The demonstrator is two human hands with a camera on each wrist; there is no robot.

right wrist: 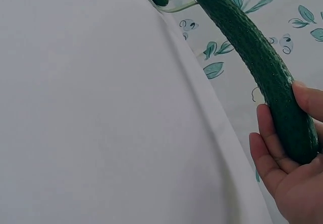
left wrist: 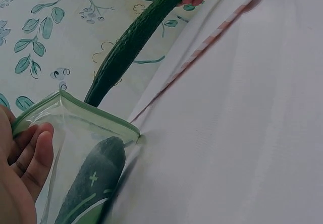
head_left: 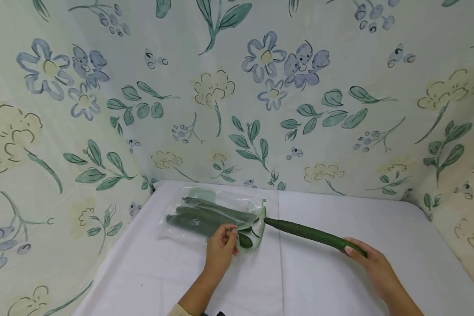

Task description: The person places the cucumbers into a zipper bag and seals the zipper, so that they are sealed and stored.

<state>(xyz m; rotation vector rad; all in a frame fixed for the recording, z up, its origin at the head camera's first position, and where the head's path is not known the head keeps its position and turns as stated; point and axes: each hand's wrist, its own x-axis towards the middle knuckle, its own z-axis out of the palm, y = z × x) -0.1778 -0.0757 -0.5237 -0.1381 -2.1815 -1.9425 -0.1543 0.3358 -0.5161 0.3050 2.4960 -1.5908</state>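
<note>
A long dark green cucumber (head_left: 308, 232) is gripped near one end by my right hand (head_left: 373, 265). Its far tip points left, at the mouth of a clear zip bag (head_left: 221, 199) with a green edge. My left hand (head_left: 221, 250) pinches the bag's near edge and holds the mouth apart. Several cucumbers (head_left: 199, 219) lie inside the bag. In the left wrist view the bag's green rim (left wrist: 101, 114) stands raised, with one bagged cucumber (left wrist: 98, 176) below it. The right wrist view shows fingers and thumb around the cucumber (right wrist: 252, 57).
A white cloth (head_left: 332, 289) covers the table, with a crease running front to back. Behind and at the sides stands a flower-patterned cloth backdrop (head_left: 237, 131). The bag lies on the left part of the table.
</note>
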